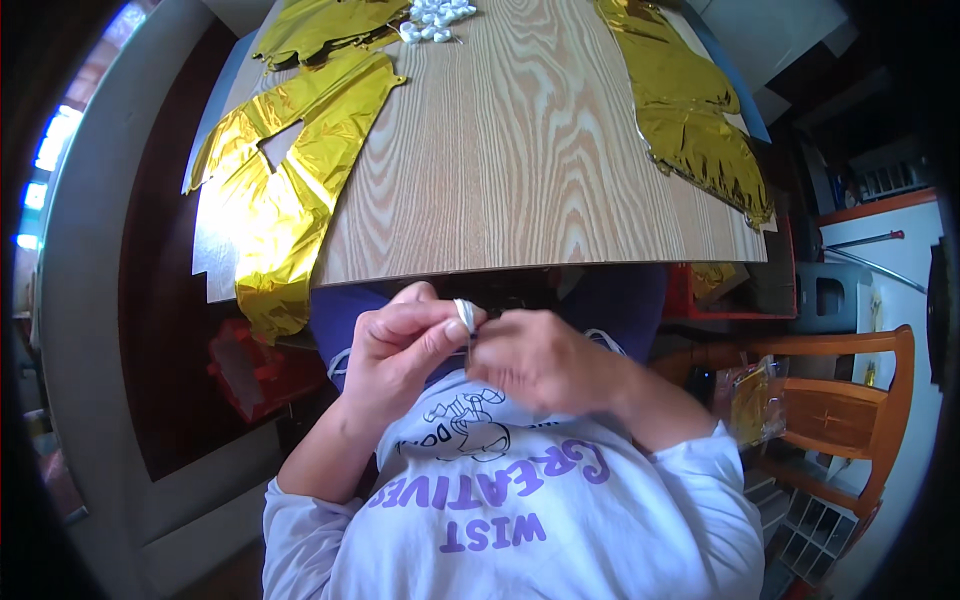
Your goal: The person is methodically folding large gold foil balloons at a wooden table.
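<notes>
Both hands meet close to my chest, below the near edge of the wooden table point(500, 180). My left hand point(400, 350) pinches a small white strip or ribbon piece point(465, 313) between thumb and forefinger. My right hand point(545, 360) is curled right beside it, fingertips touching the same small piece; the hand is blurred and what it grips is partly hidden. Flat gold foil balloons lie on the table: one at the left point(285, 170) hanging over the edge, another along the right side point(695, 110).
A heap of small white pieces point(432, 18) sits at the table's far end beside more gold foil point(320, 30). A wooden chair point(850, 400) stands at the right with a clear bag of gold items point(750, 395). A red box point(255, 365) sits low at the left.
</notes>
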`<state>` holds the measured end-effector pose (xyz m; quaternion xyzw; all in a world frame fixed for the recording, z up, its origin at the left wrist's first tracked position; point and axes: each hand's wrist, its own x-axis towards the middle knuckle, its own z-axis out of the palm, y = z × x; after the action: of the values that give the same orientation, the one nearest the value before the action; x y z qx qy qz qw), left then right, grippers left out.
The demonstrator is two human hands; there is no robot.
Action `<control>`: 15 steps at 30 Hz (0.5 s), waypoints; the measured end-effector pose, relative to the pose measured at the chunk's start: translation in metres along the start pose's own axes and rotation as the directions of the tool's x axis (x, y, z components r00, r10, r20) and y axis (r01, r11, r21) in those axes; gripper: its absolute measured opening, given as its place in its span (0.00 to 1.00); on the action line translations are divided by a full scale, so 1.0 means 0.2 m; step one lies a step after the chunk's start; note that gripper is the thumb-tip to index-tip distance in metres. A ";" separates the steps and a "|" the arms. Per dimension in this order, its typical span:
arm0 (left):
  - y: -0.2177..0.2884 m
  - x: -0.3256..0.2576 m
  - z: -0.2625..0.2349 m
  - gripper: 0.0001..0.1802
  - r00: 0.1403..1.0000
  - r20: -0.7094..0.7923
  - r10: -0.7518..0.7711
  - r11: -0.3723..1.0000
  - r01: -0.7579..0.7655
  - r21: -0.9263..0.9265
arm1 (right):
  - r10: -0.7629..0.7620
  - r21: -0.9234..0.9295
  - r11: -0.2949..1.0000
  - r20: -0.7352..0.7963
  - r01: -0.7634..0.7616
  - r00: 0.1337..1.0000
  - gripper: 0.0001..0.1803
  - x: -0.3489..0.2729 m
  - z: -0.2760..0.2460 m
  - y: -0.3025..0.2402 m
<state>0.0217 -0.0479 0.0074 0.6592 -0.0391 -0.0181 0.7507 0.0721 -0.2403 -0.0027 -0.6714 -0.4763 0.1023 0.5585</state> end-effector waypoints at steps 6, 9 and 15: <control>-0.02 -0.05 0.00 0.08 0.991 0.111 -0.068 0.960 0.095 -0.263 | 0.063 0.027 0.998 -0.164 -0.060 0.984 0.10 0.09 -0.08 0.07; -0.03 -0.01 -0.02 0.09 0.992 -0.044 -0.116 0.921 0.090 -0.380 | 0.029 -0.059 0.998 -0.030 -0.030 0.999 0.08 0.03 0.02 0.02; -0.02 -0.03 0.01 0.09 0.983 0.083 -0.163 0.922 0.182 -0.343 | -0.005 -0.126 0.992 -0.205 -0.022 0.979 0.08 0.15 -0.10 0.04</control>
<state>0.0156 -0.0502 0.0039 0.5158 0.0031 -0.1080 0.8499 0.1052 -0.2309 0.0099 -0.7146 -0.4188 0.0043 0.5603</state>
